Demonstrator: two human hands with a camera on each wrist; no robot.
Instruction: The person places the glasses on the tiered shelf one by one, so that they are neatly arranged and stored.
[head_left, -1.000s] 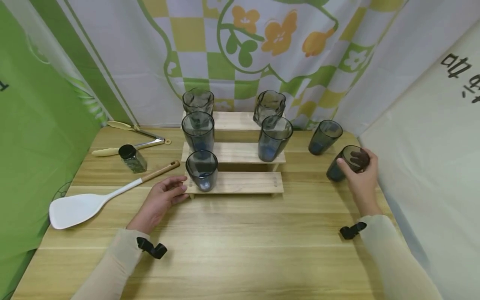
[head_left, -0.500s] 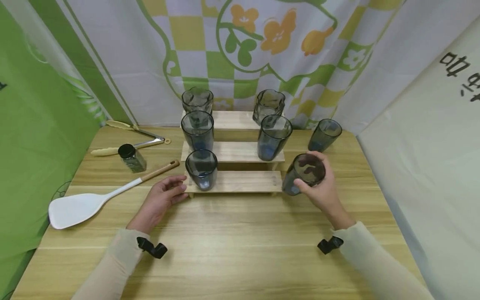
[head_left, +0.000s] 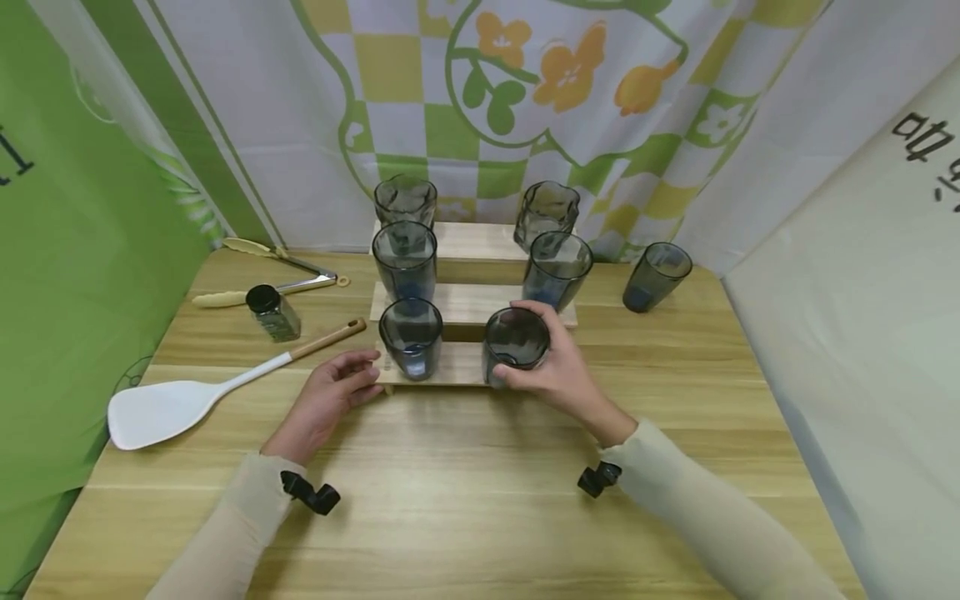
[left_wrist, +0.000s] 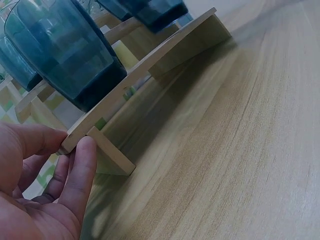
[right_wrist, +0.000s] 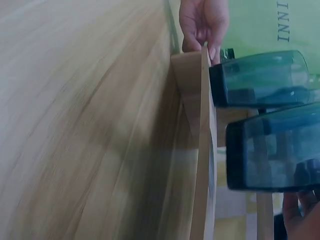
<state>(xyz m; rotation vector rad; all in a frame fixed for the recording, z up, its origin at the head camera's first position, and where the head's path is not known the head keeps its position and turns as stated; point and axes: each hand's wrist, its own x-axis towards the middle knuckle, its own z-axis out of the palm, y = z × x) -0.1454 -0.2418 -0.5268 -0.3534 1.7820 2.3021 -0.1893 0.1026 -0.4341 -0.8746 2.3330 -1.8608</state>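
My right hand (head_left: 562, 375) grips a dark tinted glass tumbler (head_left: 517, 340) over the right part of the lowest step. In the right wrist view the held tumbler (right_wrist: 275, 150) has a small gap between its base and the board. With thumb and finger, my left hand (head_left: 326, 404) pinches the left end of the three-step wooden rack (head_left: 463, 364), as the left wrist view shows. A matching tumbler (head_left: 410, 333) stands on that step's left side. Two more, a left tumbler (head_left: 405, 262) and a right tumbler (head_left: 558, 267), occupy the middle step.
Wavy glasses stand on the top step, one left (head_left: 405, 200) and one right (head_left: 546, 215). Another tumbler (head_left: 657, 277) is on the table at right. Tongs (head_left: 300, 285), a black-lidded jar (head_left: 274, 315) and a white spatula (head_left: 167, 412) lie or stand left. A curtain (head_left: 390, 75) hangs behind.
My right hand has carried the tumbler leftward from the table's right side to over the lowest step. The left hand stays at the rack's left end. The head view has shifted slightly.
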